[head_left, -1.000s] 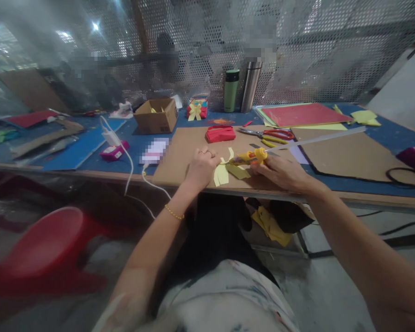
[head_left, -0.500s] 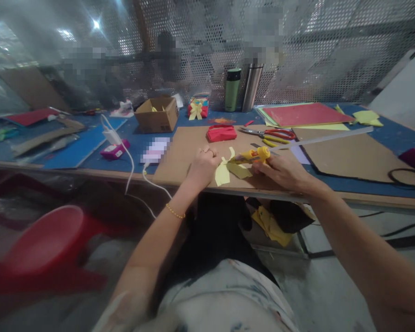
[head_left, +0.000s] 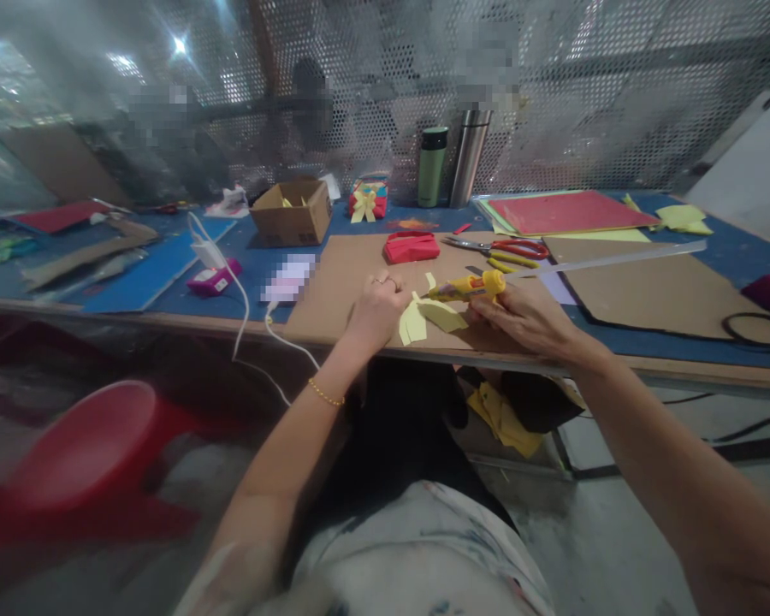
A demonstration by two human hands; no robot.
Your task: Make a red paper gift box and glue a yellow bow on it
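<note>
My right hand point(head_left: 527, 316) is wrapped round a yellow glue gun point(head_left: 465, 287), with a long clear glue stick point(head_left: 635, 255) sticking out of its back end. The gun's nozzle points left, at the top of a pale yellow paper bow point(head_left: 414, 323) on the cardboard sheet point(head_left: 340, 265). Closed fingers of my left hand point(head_left: 381, 304) pinch the bow's upper left part; the fingertips are partly hidden. Just beyond the bow lies a folded red piece point(head_left: 411, 247). Red-handled scissors point(head_left: 517, 248) and a yellow-handled tool point(head_left: 512, 262) rest behind the glue gun.
Along the back stand a cardboard box point(head_left: 288, 214), a small red box with a yellow bow point(head_left: 368, 201), a green tumbler point(head_left: 432, 168) and a steel flask point(head_left: 470, 161). Coloured sheets point(head_left: 571, 212) lie right. A white cable point(head_left: 246, 299) hangs over the front edge. A red stool point(head_left: 90, 436) stands left.
The glue gun has shifted slightly right, its glue stick moving with it. My left hand stays at the bow, nearly unmoved.
</note>
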